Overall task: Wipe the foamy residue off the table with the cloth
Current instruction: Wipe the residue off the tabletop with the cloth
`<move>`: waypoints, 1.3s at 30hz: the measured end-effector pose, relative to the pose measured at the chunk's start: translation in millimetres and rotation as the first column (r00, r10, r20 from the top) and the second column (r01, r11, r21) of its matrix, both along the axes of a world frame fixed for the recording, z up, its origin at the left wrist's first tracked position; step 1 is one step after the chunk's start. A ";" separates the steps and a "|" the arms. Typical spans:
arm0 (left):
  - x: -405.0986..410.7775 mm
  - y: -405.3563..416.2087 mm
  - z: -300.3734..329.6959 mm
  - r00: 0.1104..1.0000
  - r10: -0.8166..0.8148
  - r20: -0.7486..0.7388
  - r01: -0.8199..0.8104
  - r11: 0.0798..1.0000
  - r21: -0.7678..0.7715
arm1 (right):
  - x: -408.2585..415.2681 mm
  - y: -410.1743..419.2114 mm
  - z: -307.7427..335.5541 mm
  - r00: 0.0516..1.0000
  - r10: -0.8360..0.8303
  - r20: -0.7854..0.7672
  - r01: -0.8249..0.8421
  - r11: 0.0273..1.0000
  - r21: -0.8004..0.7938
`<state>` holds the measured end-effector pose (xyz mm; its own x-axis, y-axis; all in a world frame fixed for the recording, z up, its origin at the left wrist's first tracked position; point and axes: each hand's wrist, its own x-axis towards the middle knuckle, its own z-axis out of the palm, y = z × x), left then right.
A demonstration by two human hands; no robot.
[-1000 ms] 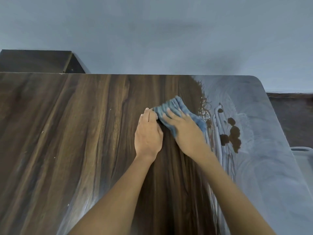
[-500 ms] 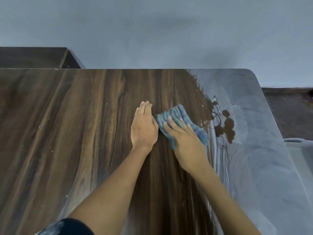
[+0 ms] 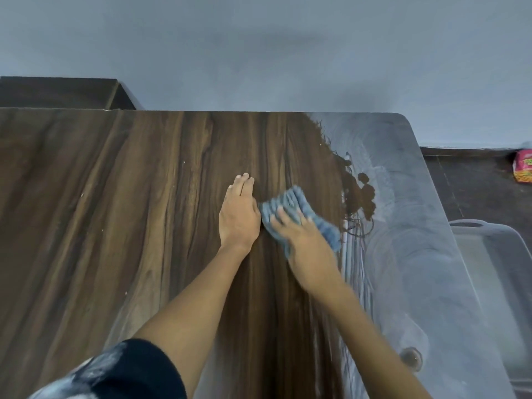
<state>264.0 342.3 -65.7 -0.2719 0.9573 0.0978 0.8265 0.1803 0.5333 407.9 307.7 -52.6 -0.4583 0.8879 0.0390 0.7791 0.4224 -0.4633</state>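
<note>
Nearest the camera is a dark sleeve [image 3: 126, 372] on the left arm, low in the view. From there two bare forearms reach out over the wood-grain table [image 3: 115, 226].

The left hand [image 3: 239, 214] lies flat on bare wood near the middle of the table, fingers straight and together, holding nothing. Just beside it, touching or nearly so, the right hand [image 3: 305, 243] presses down on the one blue cloth [image 3: 296, 208] with its fingers spread and laid flat over the fabric — pressing rather than gripping. The hand is motion-blurred, so the thumb's position cannot be told. The ribbed cloth sits on the table under and ahead of the right fingers, just left of the edge of the foam.

The foamy residue [image 3: 408, 254] covers the right strip of the table as a pale, swirled film running from the near edge to the far rounded corner. A few dark patches of bare wood show through it near the cloth, with thin streaks along its left border.

Off the table's right edge stands one pale plastic tub [image 3: 495, 254]; what it holds cannot be made out. Farther right, on the dark floor, lies one pink and yellow packet [image 3: 523, 169], partly cut off by the frame.

Beyond the far left edge of the table is a single dark cabinet [image 3: 63, 92], set against the plain grey wall [image 3: 259, 53].
</note>
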 end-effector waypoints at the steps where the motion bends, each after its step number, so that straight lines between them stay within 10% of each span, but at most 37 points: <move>1: 0.5 -9.6 -1.1 1.000 -0.010 -0.005 0.010 1.000 0.001 | 10.7 -24.5 2.0 1.000 0.019 0.003 -0.019 0.999 -0.032; 10: 6.4 -88.1 -3.4 0.999 -0.044 -0.029 0.042 0.998 -0.040 | 55.2 29.7 2.1 0.916 -0.367 0.163 0.374 0.927 -0.015; 18: 7.7 -123.0 -6.3 0.999 -0.047 -0.021 0.047 0.998 -0.036 | -0.8 -61.6 -4.4 0.998 0.026 0.058 -0.023 0.998 -0.050; 27: 9.9 -170.4 -6.3 0.999 -0.035 -0.007 0.035 0.999 -0.027 | 63.6 -47.9 2.6 0.913 -0.381 0.147 0.393 0.917 -0.060; 35: 12.7 -204.5 -3.7 0.999 -0.032 0.018 0.032 0.999 -0.044 | 8.1 -136.7 -3.9 0.996 0.086 0.021 -0.084 0.995 -0.057; 39: 14.0 -234.3 -5.1 1.000 -0.027 0.006 0.028 0.999 -0.045 | 55.3 -192.8 7.0 0.996 -0.083 0.018 0.085 0.985 -0.150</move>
